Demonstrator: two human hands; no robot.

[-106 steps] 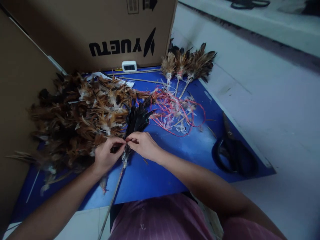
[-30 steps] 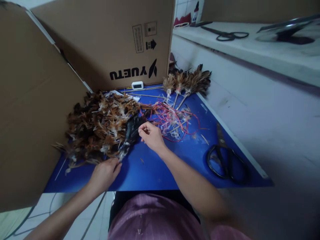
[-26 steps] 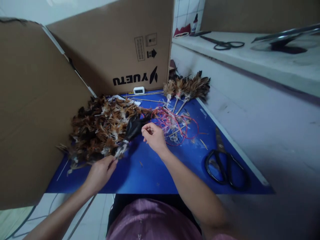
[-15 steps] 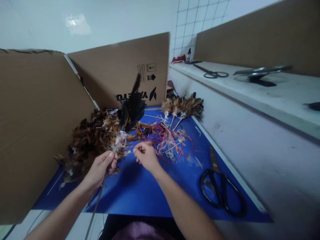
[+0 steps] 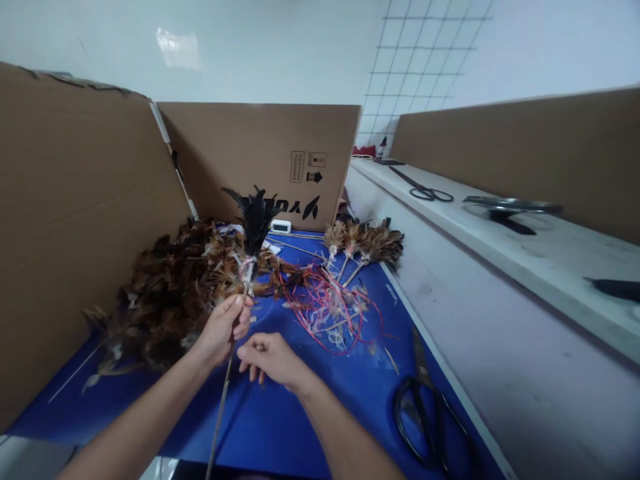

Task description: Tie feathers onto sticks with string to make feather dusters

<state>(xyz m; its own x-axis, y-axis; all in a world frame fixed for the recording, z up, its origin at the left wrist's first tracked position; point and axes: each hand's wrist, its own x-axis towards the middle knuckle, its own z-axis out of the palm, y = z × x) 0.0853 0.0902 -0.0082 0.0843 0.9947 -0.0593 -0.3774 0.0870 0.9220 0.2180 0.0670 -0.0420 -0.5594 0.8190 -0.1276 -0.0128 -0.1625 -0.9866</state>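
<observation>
My left hand point(image 5: 225, 328) is closed around a thin stick point(image 5: 223, 400) just below its feathered head. Black feathers point(image 5: 256, 223) stand up at the top of the stick, bound with whitish and pink ties. Close by on the right, below the ties, my right hand point(image 5: 265, 359) has its fingers curled; whether anything small is between them is too small to tell. A large pile of brown feathers point(image 5: 165, 293) lies to the left. Pink string point(image 5: 325, 293) is tangled on the blue surface point(image 5: 295, 427) to the right.
Large black-handled scissors point(image 5: 425, 407) lie at the right. Several feather bundles on sticks point(image 5: 367, 243) rest at the back. Cardboard panels point(image 5: 240, 140) stand behind and at the left. A white ledge point(image 5: 480, 233) on the right holds another pair of scissors point(image 5: 425, 190).
The stick stands more upright, and its black feathers are lower in view. My right hand has moved down and left, nearer the stick. The view has shifted, showing a small white device at the back.
</observation>
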